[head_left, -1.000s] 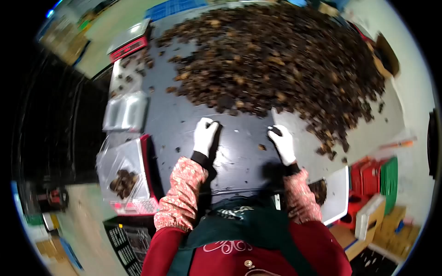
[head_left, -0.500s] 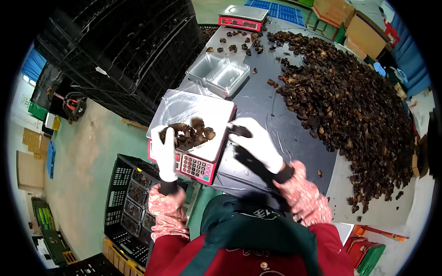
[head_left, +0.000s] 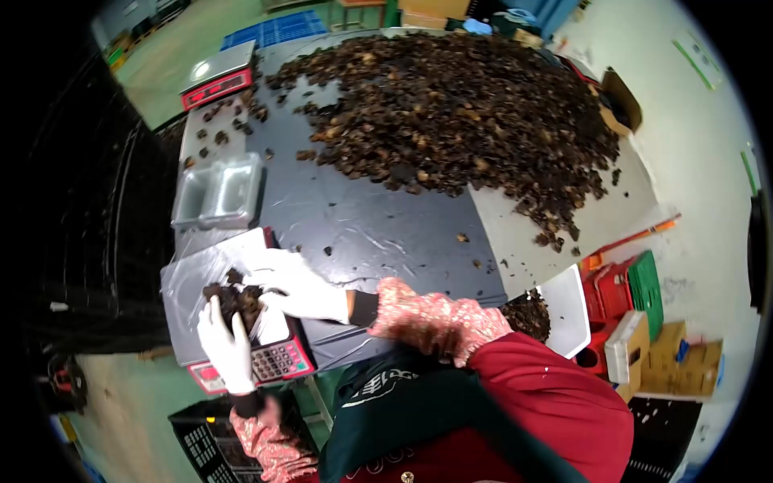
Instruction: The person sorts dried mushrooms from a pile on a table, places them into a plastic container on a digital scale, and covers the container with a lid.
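Note:
A heap of dark brown dried mushrooms point(head_left: 232, 299) lies on the steel pan of a red and white digital scale point(head_left: 193, 278). My left hand point(head_left: 224, 342), in a white glove, is at the heap's near left edge, thumb and fingers apart. From the right, my right hand point(head_left: 302, 288), also gloved in white, reaches over the pan; its fingertips close around mushrooms at the heap's right side. Clear plastic film covers part of the pan. The scale's keypad point(head_left: 278, 361) shows below my hands.
A large pile of dried mushrooms point(head_left: 451, 113) covers the table's far side. Clear plastic trays point(head_left: 229, 193) stand beyond the scale, and a second red scale point(head_left: 217, 76) farther back. Black crates point(head_left: 88, 217) rise at left; another crate point(head_left: 197, 447) is below. A white bin point(head_left: 568, 310) stands at right.
My view has turned to the right. My right hand, which held a dark mushroom beside the scale, has moved left to the heap. My left hand stays at the heap, its fingers now lower beside it.

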Available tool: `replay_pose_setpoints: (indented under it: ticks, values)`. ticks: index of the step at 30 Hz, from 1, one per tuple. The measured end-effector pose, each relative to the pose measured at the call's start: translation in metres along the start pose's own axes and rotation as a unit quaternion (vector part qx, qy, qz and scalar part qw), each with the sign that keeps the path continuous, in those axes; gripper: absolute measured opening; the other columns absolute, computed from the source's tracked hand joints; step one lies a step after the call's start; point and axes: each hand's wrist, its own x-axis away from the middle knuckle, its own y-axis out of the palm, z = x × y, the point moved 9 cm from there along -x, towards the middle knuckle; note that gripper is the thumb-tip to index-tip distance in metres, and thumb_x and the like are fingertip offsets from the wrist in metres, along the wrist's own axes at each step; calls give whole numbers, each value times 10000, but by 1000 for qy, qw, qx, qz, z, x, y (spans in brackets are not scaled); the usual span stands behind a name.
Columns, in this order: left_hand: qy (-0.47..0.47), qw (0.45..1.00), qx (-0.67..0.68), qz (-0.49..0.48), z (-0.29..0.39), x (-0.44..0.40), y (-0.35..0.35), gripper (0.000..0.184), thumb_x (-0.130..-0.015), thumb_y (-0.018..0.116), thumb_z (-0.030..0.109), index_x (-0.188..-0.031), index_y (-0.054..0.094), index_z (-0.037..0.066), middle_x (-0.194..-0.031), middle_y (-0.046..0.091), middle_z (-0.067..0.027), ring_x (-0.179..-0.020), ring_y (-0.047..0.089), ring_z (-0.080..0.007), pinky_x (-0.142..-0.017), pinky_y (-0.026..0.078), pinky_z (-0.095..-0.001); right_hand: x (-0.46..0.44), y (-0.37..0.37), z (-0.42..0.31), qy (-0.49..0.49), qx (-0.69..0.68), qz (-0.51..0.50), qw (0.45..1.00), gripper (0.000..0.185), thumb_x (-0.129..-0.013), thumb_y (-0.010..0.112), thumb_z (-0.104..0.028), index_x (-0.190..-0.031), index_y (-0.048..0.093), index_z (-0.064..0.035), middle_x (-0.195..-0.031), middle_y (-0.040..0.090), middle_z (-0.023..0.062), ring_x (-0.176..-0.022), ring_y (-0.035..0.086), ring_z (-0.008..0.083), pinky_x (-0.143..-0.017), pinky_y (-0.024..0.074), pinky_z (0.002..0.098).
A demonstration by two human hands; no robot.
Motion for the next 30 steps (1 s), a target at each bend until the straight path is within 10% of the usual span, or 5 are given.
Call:
replay_pose_setpoints:
  ticks: [7,12,15,19,30]
  values:
    - [20,976,148,159,80,5,-30,278,-953,566,70,-1214,607,-14,-1226,609,-169,-1150,566,-304,-1015,418,-396,196,-226,122,335,500,138,787,284,-820,617,-196,-1084,718,-171,-1238,611,94,-1086,552,294,-871,472,433]
    - [5,888,420,-189,213,18,114,155,-956,578,99,-1055,667,19,-987,672,-96,-838,653,-224,-772,513,-320,290,-258,160,360,332,160,857,205,-825,672,-114,-1029,685,-100,-990,623,84,-913,605,263,-791,501,374]
    - [-155,619,603,-479,294,68,207,407,-1047,417,339,-1241,545,5,-1033,679,-123,-705,657,-165,-602,519,-263,279,-260,122,360,170,269,877,178,-834,671,-102,-1005,672,-52,-952,638,89,-762,618,215,-691,512,323]
    - [-246,364,723,-533,365,86,236,514,-1041,395,477,-1204,554,16,-1003,662,-117,-740,657,-178,-624,531,-275,237,-231,65,220,203,132,945,327,-815,737,-170,-1109,679,-38,-1002,672,77,-910,616,216,-813,472,347]
    - [-211,644,664,-316,297,-30,258,281,-883,468,-59,-1122,599,4,-876,645,-59,-726,624,-116,-625,485,-220,241,-322,236,355,164,206,897,696,-834,690,-177,-1475,420,-145,-1436,443,214,-1345,415,354,-1134,332,392]
